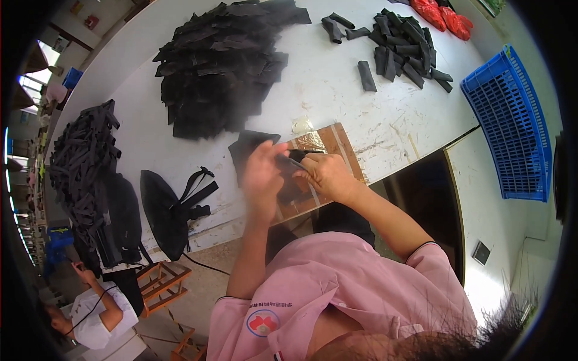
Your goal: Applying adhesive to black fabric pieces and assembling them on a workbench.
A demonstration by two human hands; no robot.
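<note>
My right hand is closed on a piece of black fabric, its fingers bent over the edge. Close beside it, my left hand is smeared by motion, fingers at the left end of that fabric; its grip cannot be made out. Both hands are over a brown wooden board at the table's near edge. Shiny tape covers part of the board's far side. Another flat black fabric piece lies to the left, partly hidden behind my left hand.
A big heap of black fabric pieces lies ahead, rolled black pieces far right. Black straps and a strapped black item lie left. A blue basket stands right. Another person sits lower left.
</note>
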